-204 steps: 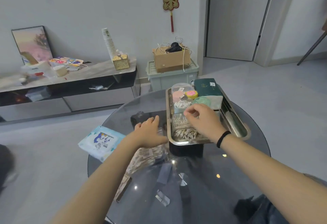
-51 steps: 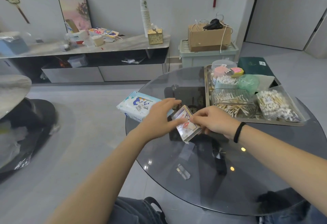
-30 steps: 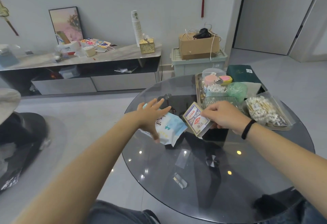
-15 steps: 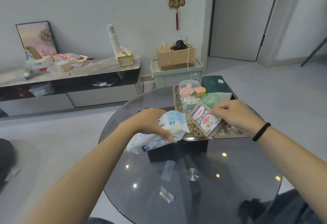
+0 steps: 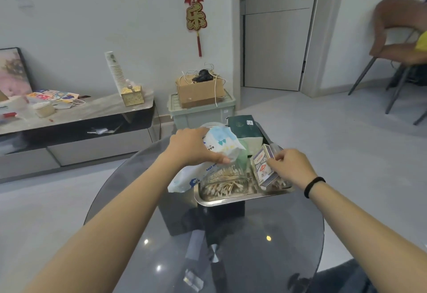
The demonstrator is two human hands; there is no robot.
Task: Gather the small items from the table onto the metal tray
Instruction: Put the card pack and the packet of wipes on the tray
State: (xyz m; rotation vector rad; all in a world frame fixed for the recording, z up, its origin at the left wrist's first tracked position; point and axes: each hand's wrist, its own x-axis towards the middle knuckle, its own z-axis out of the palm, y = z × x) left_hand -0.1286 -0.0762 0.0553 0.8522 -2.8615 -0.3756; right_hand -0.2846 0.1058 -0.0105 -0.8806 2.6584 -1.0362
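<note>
The metal tray point(image 5: 221, 201) sits on the round dark glass table point(image 5: 265, 246). My left hand point(image 5: 193, 146) grips a soft blue-and-white wet wipes pack point(image 5: 221, 144) and holds it over the tray's left part, its lower end drooping past the tray's left rim. My right hand point(image 5: 290, 165) holds a playing card box point(image 5: 263, 168) tilted on edge over the tray's right part, above a bag of cotton swabs. A clear box of cotton swabs point(image 5: 223, 183) lies in the tray near the front. A dark green box point(image 5: 243, 127) sits at the tray's far end.
A low TV cabinet point(image 5: 76, 119) with clutter runs along the left wall. A cardboard box point(image 5: 199, 90) rests on a pale green storage bin behind the table. A brown chair point(image 5: 397, 47) stands at the far right. A door is behind the table.
Both hands moved forward over the tray: the left carried the wipes pack from the table's left edge, the right carried the card box. My view swung right and closer to the tray.
</note>
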